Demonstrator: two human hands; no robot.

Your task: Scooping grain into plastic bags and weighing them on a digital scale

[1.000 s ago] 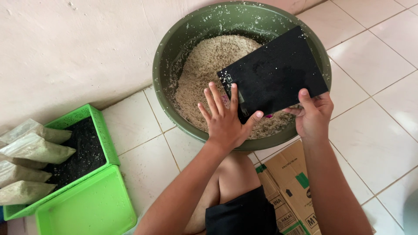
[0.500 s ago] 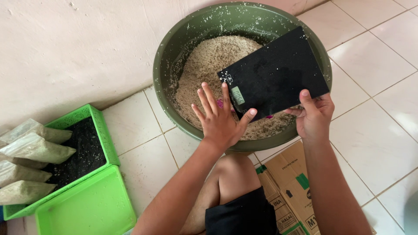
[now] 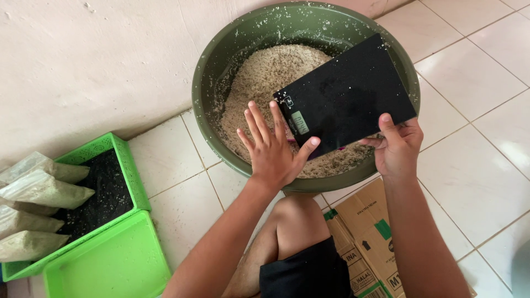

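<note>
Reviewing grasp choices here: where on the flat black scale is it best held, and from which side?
Probably by its near corners, from the person's side. The black scale is a thin flat slab lying tilted over the grain-filled green basin. The right hand already pinches the near right corner; the left hand lies spread by the near left corner, thumb at its edge.

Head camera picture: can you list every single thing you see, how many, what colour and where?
basin: 1, dark green, on the floor by the wall
grain mix: 1 heap, pale tan, inside the basin
flat scale: 1, black, over the basin
baskets: 2, bright green, bottom left
filled bags: about 5, tan, in the far basket
cardboard: 1 piece, brown, under the person
floor tiles: many, pale pink
left hand: 1, open, at the scale's near corner
right hand: 1, gripping the scale's edge
</note>
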